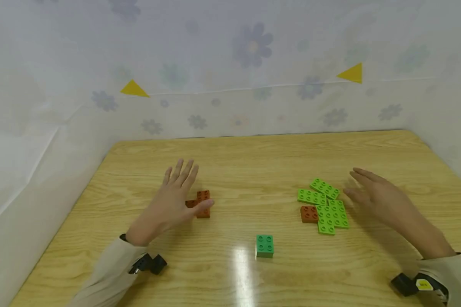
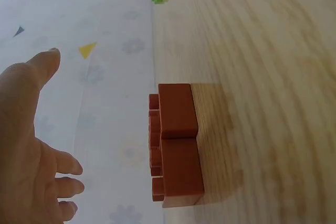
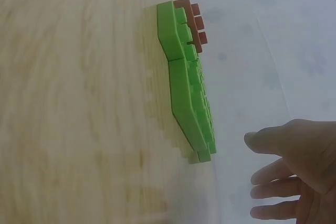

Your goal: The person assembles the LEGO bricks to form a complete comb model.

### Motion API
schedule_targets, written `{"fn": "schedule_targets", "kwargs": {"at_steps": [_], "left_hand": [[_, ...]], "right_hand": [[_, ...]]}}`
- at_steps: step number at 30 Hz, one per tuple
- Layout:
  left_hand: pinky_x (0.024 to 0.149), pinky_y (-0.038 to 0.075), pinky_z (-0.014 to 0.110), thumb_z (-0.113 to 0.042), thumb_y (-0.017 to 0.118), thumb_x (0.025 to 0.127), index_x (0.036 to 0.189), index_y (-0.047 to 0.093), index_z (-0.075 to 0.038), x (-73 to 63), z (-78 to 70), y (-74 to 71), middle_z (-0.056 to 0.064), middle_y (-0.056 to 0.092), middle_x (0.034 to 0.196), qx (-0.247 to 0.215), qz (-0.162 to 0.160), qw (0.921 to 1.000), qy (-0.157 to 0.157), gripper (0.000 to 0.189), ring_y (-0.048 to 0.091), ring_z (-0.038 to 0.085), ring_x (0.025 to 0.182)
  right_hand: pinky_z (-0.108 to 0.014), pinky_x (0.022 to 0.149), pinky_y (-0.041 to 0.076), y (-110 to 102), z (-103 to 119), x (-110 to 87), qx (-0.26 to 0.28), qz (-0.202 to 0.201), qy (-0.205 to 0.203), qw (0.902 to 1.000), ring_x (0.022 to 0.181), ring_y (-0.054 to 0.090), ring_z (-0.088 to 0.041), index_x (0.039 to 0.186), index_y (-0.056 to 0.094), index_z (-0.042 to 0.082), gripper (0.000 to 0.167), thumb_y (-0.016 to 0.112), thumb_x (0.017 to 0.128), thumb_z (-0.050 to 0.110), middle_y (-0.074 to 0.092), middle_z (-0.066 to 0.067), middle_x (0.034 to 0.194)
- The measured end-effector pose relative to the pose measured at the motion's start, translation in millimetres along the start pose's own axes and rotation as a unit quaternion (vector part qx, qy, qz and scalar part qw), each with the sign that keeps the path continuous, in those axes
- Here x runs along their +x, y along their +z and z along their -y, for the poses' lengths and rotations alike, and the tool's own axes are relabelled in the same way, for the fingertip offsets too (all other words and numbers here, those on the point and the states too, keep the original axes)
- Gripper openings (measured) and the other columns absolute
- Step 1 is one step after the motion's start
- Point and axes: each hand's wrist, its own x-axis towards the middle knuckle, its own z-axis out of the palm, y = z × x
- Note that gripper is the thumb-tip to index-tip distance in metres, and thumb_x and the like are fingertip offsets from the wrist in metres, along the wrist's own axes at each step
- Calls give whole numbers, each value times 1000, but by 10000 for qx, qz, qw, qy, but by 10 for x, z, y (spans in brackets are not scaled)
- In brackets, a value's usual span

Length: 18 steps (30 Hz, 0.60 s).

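My left hand (image 1: 170,202) is spread over the left of the table, its fingers straight and holding nothing. Partly hidden beneath its thumb are reddish-brown toy building bricks (image 1: 203,195), side by side in the left wrist view, where a gap shows between hand and bricks. To the right of a group of thin light-green bricks (image 1: 332,215), my right hand (image 1: 388,204) hovers with fingers extended and nothing in its grasp. One reddish-brown brick (image 1: 309,214) touches the left side of that green group. A darker green two-by-two brick (image 1: 264,246) lies between the hands, closer to me.
Everything lies on a wood-grain table (image 1: 238,170). A pale flowered sheet (image 1: 223,51) hangs behind the far edge and along the sides. Two yellow triangles (image 1: 134,88) are on the sheet. Small black devices (image 1: 158,264) are strapped at both wrists.
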Motion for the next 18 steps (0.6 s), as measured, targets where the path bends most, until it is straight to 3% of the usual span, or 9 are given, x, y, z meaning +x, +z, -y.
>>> {"fn": "schedule_targets", "kwargs": {"at_steps": [10, 18], "left_hand": [[118, 13, 48, -72, 42, 90, 155, 2, -9, -62, -244, 51, 5, -4, 161, -413, 283, 9980, 396, 99, -6, 21, 148], [118, 15, 45, -73, 38, 90, 154, -1, -11, -92, -393, 129, 4, -5, 161, -469, 490, 9949, 748, 98, -6, 19, 147]], "right_hand": [[-67, 89, 40, 20, 69, 2, -2, 24, -146, 9999, 118, 43, -56, 136, 45, -14, 60, 56, 99, 33, 42, -35, 137], [-66, 86, 44, 27, 204, -15, 81, -110, -366, 9992, 115, 49, -53, 136, 47, -11, 57, 60, 97, 29, 46, -33, 137]]}}
